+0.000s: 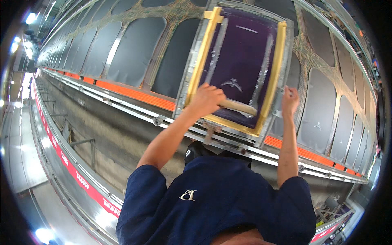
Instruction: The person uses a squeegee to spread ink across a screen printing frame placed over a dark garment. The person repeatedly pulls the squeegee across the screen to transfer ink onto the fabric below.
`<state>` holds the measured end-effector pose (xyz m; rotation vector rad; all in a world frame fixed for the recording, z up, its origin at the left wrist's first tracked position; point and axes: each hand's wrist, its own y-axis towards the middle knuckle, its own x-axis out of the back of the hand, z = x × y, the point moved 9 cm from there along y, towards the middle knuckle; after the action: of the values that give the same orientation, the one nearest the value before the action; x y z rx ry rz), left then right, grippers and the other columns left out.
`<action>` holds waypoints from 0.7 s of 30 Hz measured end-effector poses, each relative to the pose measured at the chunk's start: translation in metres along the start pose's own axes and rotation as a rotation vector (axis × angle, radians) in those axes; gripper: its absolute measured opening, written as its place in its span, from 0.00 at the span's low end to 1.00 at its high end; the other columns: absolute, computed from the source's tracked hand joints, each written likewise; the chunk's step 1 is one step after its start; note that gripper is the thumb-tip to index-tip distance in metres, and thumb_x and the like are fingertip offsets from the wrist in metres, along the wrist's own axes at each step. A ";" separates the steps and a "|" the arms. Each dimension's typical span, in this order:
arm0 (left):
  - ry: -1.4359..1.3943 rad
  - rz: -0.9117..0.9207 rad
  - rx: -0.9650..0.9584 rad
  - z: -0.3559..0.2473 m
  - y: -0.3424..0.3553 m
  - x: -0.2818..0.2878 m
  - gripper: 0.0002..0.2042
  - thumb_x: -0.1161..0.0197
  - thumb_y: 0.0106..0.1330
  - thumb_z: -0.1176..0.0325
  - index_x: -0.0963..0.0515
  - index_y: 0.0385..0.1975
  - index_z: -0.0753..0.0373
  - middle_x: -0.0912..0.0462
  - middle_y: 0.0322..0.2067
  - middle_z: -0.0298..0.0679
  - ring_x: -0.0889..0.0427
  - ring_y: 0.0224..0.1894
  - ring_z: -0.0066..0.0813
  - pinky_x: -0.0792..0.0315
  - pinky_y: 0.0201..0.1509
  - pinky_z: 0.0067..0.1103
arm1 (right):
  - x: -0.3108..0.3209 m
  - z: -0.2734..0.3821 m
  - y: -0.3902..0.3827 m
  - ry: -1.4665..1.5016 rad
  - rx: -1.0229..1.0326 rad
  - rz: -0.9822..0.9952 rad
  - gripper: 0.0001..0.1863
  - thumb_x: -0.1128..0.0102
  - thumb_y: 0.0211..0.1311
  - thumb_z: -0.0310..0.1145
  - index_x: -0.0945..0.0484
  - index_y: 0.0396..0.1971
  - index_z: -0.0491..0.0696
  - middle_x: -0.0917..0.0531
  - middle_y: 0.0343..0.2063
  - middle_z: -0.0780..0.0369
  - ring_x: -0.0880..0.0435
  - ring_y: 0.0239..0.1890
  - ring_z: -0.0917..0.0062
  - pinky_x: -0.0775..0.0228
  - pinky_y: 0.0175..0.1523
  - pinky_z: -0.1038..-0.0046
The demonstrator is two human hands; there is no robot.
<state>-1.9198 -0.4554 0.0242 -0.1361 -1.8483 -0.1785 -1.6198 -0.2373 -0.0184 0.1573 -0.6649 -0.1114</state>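
My left hand [206, 99] is closed around the left end of a wooden-handled squeegee [241, 108], which lies across the lower part of a printing screen. The screen's dark purple mesh [241, 53] has a small pale arc-shaped design [232, 84] just above the squeegee and a short pale line near the far end. Yellow tape [277, 73] borders the mesh inside a grey frame [288, 53]. My right hand [290, 101] is beside the frame's right edge, with its fingers curled. What they hold, if anything, is too small to make out.
Under the screen runs a long table with rows of dark fabric panels [136, 49]; some on the right, such as one panel [318, 110], carry a pale print. A metal rail [122, 103] and an orange strip [134, 95] follow the near edge. Another table edge with a red band [81, 179] stands behind me.
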 end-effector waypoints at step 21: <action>0.034 -0.213 -0.157 0.165 -0.065 0.052 0.13 0.29 0.45 0.73 0.20 0.34 0.58 0.20 0.35 0.31 0.22 0.33 0.31 0.33 0.46 0.28 | -0.167 0.089 -0.073 -0.238 -0.234 0.174 0.17 0.40 0.68 0.47 0.18 0.39 0.47 0.13 0.38 0.50 0.15 0.43 0.49 0.25 0.49 0.57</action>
<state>-2.1019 -0.4874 0.0255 -0.0440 -1.8120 -0.4716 -1.8095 -0.2932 -0.0632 -0.1416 -0.8939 -0.0405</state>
